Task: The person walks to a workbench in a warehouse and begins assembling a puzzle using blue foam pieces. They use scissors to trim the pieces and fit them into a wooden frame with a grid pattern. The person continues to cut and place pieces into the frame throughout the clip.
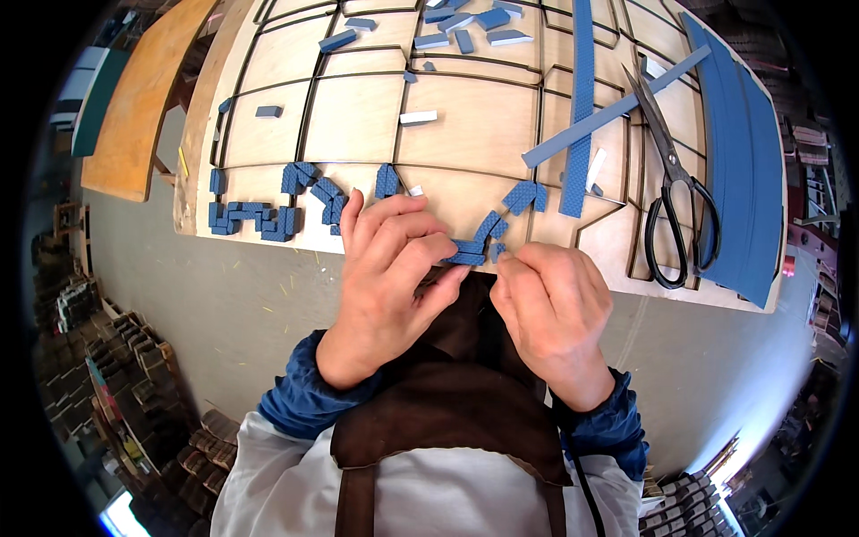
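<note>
A pale wooden board (465, 116) set with dark metal strips in a line pattern lies in front of me. Along its near edge, small blue textured foam pieces (519, 197) stand beside the strips. My left hand (389, 259) rests over the edge, fingers spread, its thumb and fingertips beside a blue foam block (465, 253). In my right hand (555, 304), thumb and forefinger are pinched at a small blue foam piece (499, 252) next to that block. The fingers partly hide this piece.
Black-handled scissors (673, 174) lie open on the board's right side, near long blue foam strips (582, 107) and wide blue sheets (738, 161). Loose blue pieces (465, 40) are scattered at the far side. An orange-brown wooden table (148, 89) stands at left; stacked boards (134, 349) fill the lower left.
</note>
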The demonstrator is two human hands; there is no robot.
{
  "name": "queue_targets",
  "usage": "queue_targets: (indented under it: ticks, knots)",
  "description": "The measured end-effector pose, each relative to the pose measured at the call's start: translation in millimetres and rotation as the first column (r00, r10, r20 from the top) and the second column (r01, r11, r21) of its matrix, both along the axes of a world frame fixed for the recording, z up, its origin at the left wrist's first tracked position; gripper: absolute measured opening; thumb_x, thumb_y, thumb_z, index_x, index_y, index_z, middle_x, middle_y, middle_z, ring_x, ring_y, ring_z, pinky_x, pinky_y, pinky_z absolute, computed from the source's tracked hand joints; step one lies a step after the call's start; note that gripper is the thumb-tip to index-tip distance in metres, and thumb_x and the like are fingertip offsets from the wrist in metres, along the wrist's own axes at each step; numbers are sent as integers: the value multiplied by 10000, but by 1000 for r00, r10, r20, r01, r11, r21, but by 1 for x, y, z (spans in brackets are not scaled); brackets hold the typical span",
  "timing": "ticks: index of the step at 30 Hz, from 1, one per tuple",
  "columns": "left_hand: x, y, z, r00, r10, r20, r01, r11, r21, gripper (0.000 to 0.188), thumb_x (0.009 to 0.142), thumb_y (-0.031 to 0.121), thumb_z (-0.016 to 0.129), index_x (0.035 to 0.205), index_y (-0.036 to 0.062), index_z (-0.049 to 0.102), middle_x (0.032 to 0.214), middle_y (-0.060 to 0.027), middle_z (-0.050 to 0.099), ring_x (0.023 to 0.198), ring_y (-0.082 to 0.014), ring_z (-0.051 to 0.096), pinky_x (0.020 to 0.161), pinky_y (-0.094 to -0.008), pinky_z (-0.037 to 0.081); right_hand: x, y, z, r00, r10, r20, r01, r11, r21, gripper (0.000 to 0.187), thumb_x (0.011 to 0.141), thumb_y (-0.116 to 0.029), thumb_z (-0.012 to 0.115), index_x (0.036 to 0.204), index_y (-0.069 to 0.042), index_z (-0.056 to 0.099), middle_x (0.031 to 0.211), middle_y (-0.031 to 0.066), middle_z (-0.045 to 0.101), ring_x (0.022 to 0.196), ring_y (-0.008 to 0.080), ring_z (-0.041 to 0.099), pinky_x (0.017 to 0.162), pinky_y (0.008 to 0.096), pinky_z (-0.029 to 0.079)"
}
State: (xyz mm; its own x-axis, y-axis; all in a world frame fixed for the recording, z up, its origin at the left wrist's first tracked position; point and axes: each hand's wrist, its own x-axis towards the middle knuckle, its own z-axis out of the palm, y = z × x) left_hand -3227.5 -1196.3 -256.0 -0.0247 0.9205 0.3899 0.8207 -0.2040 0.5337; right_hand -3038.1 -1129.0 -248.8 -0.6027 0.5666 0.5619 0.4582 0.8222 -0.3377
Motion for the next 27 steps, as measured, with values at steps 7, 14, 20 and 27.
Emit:
queue_targets:
  ticks: [7, 14, 20, 27]
  knots:
    - [0, 0, 0, 1000, 3, 8, -3, 1000, 5, 337, 707, 125, 870, 963, 111, 652, 1077, -52, 678, 1180, -326, 598, 1121, -596, 287, -6, -2, 2, 999, -20, 47, 19, 1000, 11, 175, 747, -32, 746, 892, -14, 650, 944, 87, 589, 777, 231, 632, 635, 351, 507]
    - [0, 0, 0, 1000, 8, 16, -8, 1000, 1, 324, 712, 128, 869, 956, 115, 657, 1082, -40, 679, 1190, -319, 591, 1124, -598, 282, -8, -3, 2, 996, -24, 81, 21, 999, 45, 172, 751, -39, 747, 894, -19, 652, 933, 83, 582, 780, 228, 628, 623, 347, 504]
    - [-1, 0, -2, 1000, -8, 30, 8, 1000, 12, 308, 734, 147, 850, 977, 123, 662, 1089, -30, 642, 1206, -302, 566, 1117, -616, 266, -9, -3, -2, 996, -26, 82, 20, 997, 79, 177, 755, -51, 745, 909, -25, 661, 943, 76, 587, 775, 222, 620, 642, 349, 481]
    - [-1, 0, -3, 999, -18, 31, 18, 1000, 1, 309, 744, 150, 842, 994, 128, 662, 1095, -25, 623, 1210, -296, 556, 1111, -629, 262, -5, 0, -5, 995, -49, 87, 41, 995, 91, 192, 763, -98, 737, 944, -55, 692, 965, 46, 610, 832, 213, 606, 686, 358, 453]
